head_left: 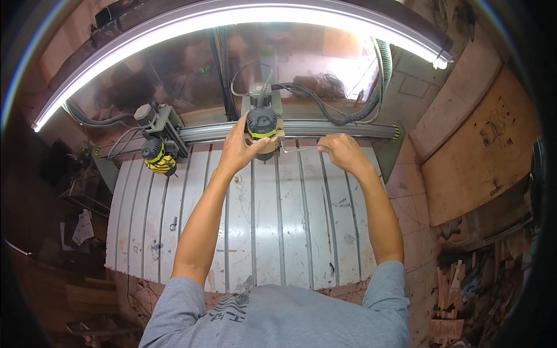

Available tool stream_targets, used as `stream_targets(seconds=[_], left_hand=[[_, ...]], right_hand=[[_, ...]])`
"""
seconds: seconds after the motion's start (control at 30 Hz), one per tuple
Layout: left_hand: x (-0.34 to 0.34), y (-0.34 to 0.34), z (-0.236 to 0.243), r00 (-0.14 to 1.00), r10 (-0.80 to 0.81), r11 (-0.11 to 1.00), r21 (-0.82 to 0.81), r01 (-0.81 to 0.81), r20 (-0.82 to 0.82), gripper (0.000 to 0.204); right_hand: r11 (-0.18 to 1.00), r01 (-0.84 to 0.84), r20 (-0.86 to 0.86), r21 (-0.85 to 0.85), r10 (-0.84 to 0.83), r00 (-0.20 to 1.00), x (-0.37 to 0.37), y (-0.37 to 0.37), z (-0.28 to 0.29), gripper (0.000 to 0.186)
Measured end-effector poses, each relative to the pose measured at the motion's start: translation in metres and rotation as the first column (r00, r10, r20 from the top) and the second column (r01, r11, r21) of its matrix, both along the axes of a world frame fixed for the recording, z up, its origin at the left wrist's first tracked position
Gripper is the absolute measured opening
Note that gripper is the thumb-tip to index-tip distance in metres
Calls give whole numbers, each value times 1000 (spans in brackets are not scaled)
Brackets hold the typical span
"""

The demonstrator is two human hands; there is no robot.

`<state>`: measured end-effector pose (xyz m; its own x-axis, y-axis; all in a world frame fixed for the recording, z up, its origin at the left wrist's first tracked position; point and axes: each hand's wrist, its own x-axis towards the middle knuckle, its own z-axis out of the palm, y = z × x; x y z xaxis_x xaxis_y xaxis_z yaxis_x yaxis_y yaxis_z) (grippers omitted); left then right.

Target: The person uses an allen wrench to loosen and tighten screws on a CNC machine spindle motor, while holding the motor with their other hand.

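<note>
A black router motor (262,122) with a bright green band hangs on the gantry in front of me, set in a tan wooden mount (272,145). My left hand (237,146) grips the motor and mount from the left, thumb across the front and fingers partly hidden behind. On the other side my right hand (344,152) is closed around the end of a thin metal hex key (303,149). The key lies roughly level, and its bent tip meets the right side of the mount. Whether the tip sits in a screw is too small to tell.
A second router (155,152), banded yellow and black, hangs farther left on the same gantry rail (203,134). Below lies a white slotted bed (264,214) with a small metal part (173,223) on it. A lit tube (243,14) arches overhead. Wood scraps (455,290) are piled at right.
</note>
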<state>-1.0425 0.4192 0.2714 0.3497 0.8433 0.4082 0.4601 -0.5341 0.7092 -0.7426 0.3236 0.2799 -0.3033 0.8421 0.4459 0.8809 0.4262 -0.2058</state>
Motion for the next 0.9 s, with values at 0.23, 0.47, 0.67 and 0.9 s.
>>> stream_targets(seconds=[0.23,0.47,0.67,0.9], left_hand=[[1,3,-2,1000,-1,1000,3,1,-9,91],[2,4,-5,1000,0,1000,19,0,-21,92],[2,3,-5,1000,7,1000,7,-7,-14,90],[2,2,-3,1000,13,1000,-6,-13,-10,92]], right_hand=[[989,123,130,-87,-111,985,-16,-6,32,18],[995,96,117,-26,-92,989,-11,-3,29,19],[994,105,-196,-32,-110,974,-6,-10,-18,18],[983,68,-771,-171,-176,612,-42,3,-145,20]])
